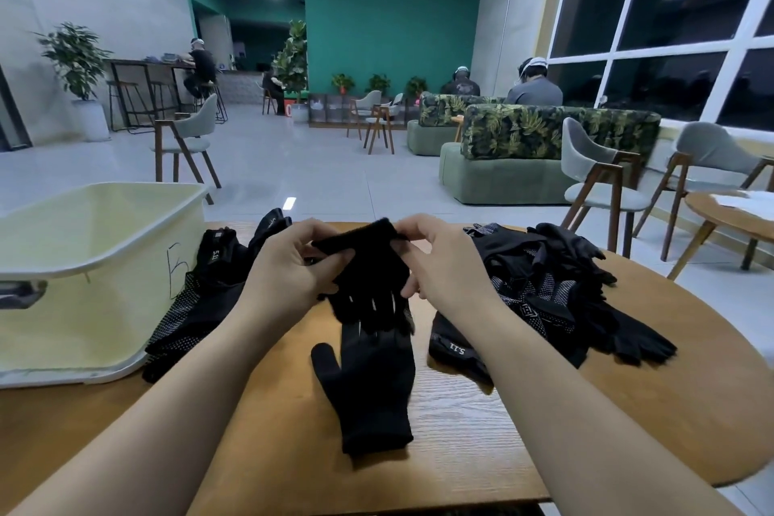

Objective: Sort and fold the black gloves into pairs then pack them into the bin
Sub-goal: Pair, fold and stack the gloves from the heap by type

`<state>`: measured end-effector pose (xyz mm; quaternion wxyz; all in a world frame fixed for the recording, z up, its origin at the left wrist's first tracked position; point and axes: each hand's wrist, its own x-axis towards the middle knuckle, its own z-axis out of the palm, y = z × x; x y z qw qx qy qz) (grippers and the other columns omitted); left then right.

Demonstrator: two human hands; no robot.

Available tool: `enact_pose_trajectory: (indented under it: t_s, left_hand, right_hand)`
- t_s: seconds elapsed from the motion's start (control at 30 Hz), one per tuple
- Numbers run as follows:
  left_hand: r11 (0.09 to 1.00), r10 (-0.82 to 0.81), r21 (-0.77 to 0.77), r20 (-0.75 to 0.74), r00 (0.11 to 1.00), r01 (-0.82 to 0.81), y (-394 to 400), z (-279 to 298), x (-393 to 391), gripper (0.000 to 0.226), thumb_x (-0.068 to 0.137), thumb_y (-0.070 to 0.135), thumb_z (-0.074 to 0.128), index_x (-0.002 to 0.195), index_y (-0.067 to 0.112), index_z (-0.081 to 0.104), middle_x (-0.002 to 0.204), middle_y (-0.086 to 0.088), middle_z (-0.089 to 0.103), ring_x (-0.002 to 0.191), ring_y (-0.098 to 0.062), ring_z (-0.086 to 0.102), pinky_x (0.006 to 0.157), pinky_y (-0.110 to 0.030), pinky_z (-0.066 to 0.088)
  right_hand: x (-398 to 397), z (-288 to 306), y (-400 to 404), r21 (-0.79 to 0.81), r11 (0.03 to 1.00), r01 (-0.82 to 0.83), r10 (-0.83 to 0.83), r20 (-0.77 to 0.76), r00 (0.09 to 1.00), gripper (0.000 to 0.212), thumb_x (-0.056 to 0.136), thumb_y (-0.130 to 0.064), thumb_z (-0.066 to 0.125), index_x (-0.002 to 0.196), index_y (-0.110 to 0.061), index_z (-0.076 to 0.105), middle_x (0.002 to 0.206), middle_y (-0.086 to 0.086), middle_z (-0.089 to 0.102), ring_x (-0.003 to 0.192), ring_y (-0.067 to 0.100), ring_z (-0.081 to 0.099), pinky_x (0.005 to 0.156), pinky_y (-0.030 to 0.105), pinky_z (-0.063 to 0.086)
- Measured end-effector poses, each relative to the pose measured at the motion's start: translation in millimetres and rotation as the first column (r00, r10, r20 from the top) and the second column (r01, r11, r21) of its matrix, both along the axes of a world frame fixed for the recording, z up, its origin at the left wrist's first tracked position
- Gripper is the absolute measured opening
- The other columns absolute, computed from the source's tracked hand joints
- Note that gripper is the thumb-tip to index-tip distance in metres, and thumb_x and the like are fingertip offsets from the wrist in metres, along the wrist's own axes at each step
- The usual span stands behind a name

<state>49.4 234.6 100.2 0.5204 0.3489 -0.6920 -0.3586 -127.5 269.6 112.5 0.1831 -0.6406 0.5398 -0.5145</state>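
Both hands raised over the desk point(481, 423), my left hand point(289, 264) and right hand point(444, 260) pinching a black knit glove point(370, 264) by its cuff, fingers curled, its mate point(372, 385) lying flat beneath.

Two bare forearms enter from the lower edge, ending in the left hand point(289, 268) and the right hand point(448, 264). No sleeve, cuff, watch, ring or glove is worn on any part in view, from the lower edge to the fingertips. Fingernails, where they can be seen, are short and plain; the rest of the person lies outside the view.
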Motion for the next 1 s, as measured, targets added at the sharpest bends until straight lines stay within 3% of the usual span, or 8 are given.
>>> enact_pose_trajectory:
  t_s: [0.07, 0.17, 0.3, 0.4, 0.53, 0.73, 0.9, 1.0]
  left_hand:
    - [1.000, -0.020, -0.007, -0.046, 0.999, 0.020, 0, 0, -2, 0.008, 0.085, 0.000, 0.065, 0.086, 0.008, 0.062, 0.094, -0.016, 0.064, 0.090, -0.031, 0.064, 0.066, -0.036, 0.059]
    - [0.999, -0.045, -0.028, -0.056, 0.997, 0.044, -3, -3, -3, 0.012, 0.084, -0.007, 0.063, 0.084, 0.005, 0.058, 0.101, -0.003, 0.064, 0.094, -0.016, 0.064, 0.074, -0.030, 0.058]
    - [0.995, -0.062, -0.084, -0.014, 0.998, 0.060, -7, -9, -4, 0.024, 0.082, -0.015, 0.058, 0.081, 0.008, 0.054, 0.103, -0.003, 0.062, 0.086, -0.007, 0.063, 0.069, -0.018, 0.052]
    - [0.979, -0.051, -0.196, 0.038, 0.998, 0.057, -11, -22, 2, 0.032, 0.076, -0.017, 0.061, 0.079, 0.015, 0.053, 0.106, -0.003, 0.059, 0.093, -0.011, 0.062, 0.072, -0.021, 0.051]
    - [0.899, 0.035, -0.422, 0.339, 0.940, 0.119, -10, -57, 16, 0.048, 0.068, -0.011, 0.071, 0.077, 0.030, 0.049, 0.112, 0.005, 0.056, 0.113, -0.012, 0.054, 0.091, -0.026, 0.046]
    - [0.886, -0.077, -0.359, 0.513, 0.855, 0.295, 13, -102, 25, 0.045, 0.068, -0.003, 0.071, 0.079, 0.033, 0.046, 0.125, 0.011, 0.050, 0.132, -0.002, 0.039, 0.103, -0.017, 0.035]
    - [0.894, -0.128, -0.290, 0.568, 0.813, 0.343, 29, -115, 27, 0.025, 0.069, 0.015, 0.062, 0.079, 0.033, 0.046, 0.128, 0.018, 0.047, 0.129, 0.010, 0.034, 0.098, -0.005, 0.028]
    - [0.889, -0.131, -0.286, 0.590, 0.797, 0.358, 33, -122, 30, 0.014, 0.075, 0.032, 0.063, 0.081, 0.034, 0.050, 0.128, 0.020, 0.048, 0.127, 0.014, 0.033, 0.092, 0.000, 0.028]
  right_hand:
    - [1, -4, -2, 0.005, 1.000, 0.010, -0.010, 0.017, 1.000, 0.018, 0.094, -0.017, 0.054, 0.088, -0.032, 0.061, 0.076, 0.004, 0.069, 0.049, 0.017, 0.063, 0.049, 0.019, 0.045]
    - [2, -10, -7, 0.012, 1.000, -0.001, 0.001, 0.068, 0.998, 0.029, 0.095, -0.008, 0.050, 0.084, -0.033, 0.059, 0.083, -0.001, 0.067, 0.060, 0.018, 0.068, 0.052, 0.024, 0.053]
    - [1, -26, -19, 0.015, 1.000, -0.026, 0.025, 0.032, 0.999, 0.038, 0.090, 0.000, 0.048, 0.081, -0.036, 0.056, 0.101, -0.012, 0.063, 0.096, 0.017, 0.065, 0.085, 0.033, 0.054]
    - [-1, -40, -21, 0.034, 0.995, -0.094, 0.094, 0.007, 0.996, 0.036, 0.086, 0.003, 0.053, 0.081, -0.032, 0.053, 0.117, -0.012, 0.058, 0.116, 0.010, 0.055, 0.102, 0.021, 0.040]
    - [-11, -67, -13, 0.087, 0.988, -0.130, 0.141, -0.144, 0.979, 0.037, 0.078, 0.005, 0.053, 0.077, -0.032, 0.050, 0.123, -0.016, 0.053, 0.123, 0.005, 0.046, 0.103, 0.018, 0.030]
    - [-24, -108, -1, 0.163, 0.967, -0.194, 0.230, -0.241, 0.943, 0.043, 0.078, 0.005, 0.060, 0.076, -0.036, 0.048, 0.124, -0.018, 0.053, 0.119, 0.006, 0.051, 0.097, 0.017, 0.035]
    - [-30, -119, 17, 0.250, 0.950, -0.187, 0.259, -0.297, 0.919, 0.026, 0.082, -0.004, 0.061, 0.078, -0.027, 0.050, 0.124, -0.029, 0.047, 0.090, 0.017, 0.062, 0.081, 0.027, 0.048]
    - [-32, -123, 23, 0.237, 0.951, -0.197, 0.276, -0.371, 0.887, 0.025, 0.084, -0.007, 0.062, 0.079, -0.029, 0.049, 0.129, -0.018, 0.049, 0.117, -0.001, 0.050, 0.094, 0.011, 0.037]
